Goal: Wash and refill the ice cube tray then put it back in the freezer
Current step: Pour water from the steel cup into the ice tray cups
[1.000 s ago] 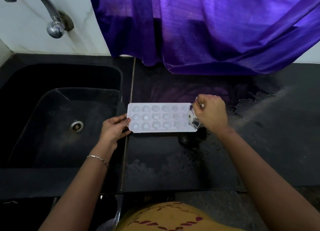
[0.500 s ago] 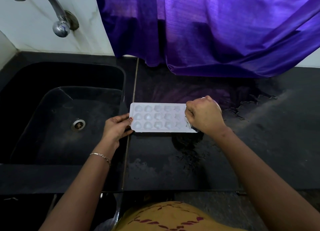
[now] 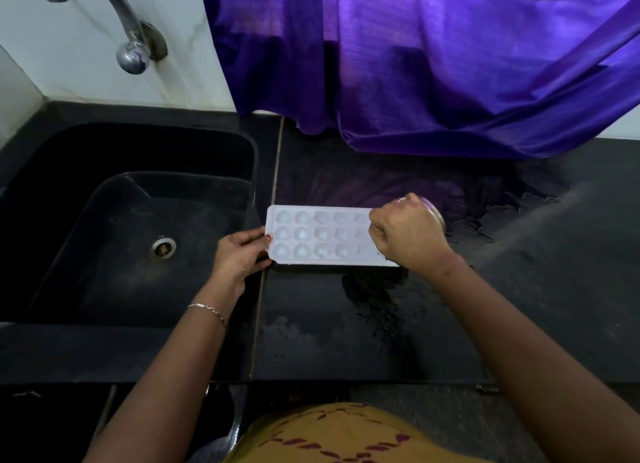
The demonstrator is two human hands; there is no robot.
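Note:
A white ice cube tray (image 3: 320, 235) with several heart-shaped cells lies on the black counter (image 3: 346, 324), just right of the sink. My left hand (image 3: 240, 254) grips its left short end. My right hand (image 3: 407, 235) is closed around a small steel cup (image 3: 435, 214) tipped over the tray's right end. Most of the cup is hidden behind the fingers. Whether water stands in the cells is hard to tell.
A black sink (image 3: 131, 227) with a steel drain (image 3: 162, 248) lies to the left, under a chrome tap (image 3: 131, 46). A purple curtain (image 3: 433, 64) hangs over the counter's back. Spilled water (image 3: 374, 289) spreads below the tray and to the right.
My right hand has turned over the tray's right end, so the steel cup that faced me is now mostly hidden. The wet patch under the tray has grown. My left hand kept its hold.

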